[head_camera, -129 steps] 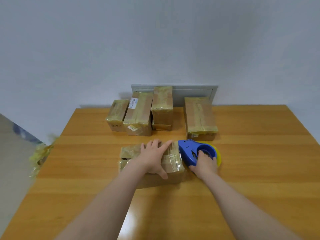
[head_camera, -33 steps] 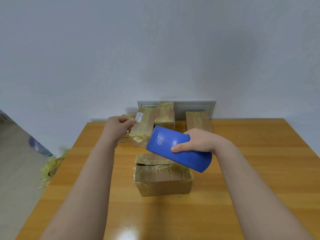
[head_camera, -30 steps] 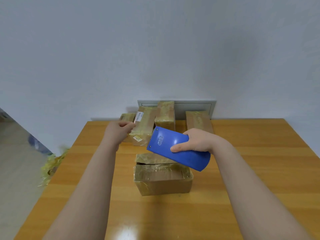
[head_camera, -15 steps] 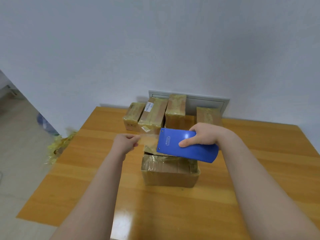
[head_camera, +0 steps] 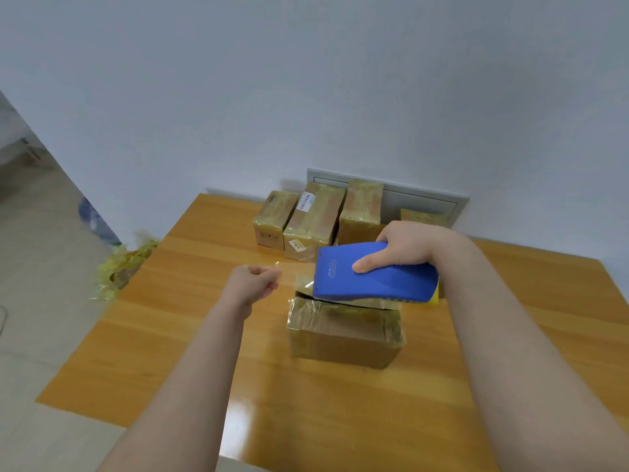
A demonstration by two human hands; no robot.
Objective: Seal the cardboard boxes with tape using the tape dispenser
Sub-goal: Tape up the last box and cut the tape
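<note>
A cardboard box (head_camera: 343, 335) with old tape on its flaps stands in the middle of the wooden table (head_camera: 177, 335). Just above the box top, my right hand (head_camera: 405, 247) grips the blue tape dispenser (head_camera: 374, 275), and a bit of its yellow roll shows at the right end. Left of the box, my left hand (head_camera: 253, 284) pinches the free end of the clear tape (head_camera: 289, 272). The strip stretches between that hand and the dispenser's front, above the box's left edge.
Several taped cardboard boxes (head_camera: 315, 221) stand in a row at the table's far edge, against a grey panel (head_camera: 422, 201) on the wall. A pile of crumpled yellow tape (head_camera: 122, 267) lies on the floor beside the table's left edge.
Both hands have come down and nearer the box since a second ago. The dispenser now sits just over the box top, and my view has swung left.
</note>
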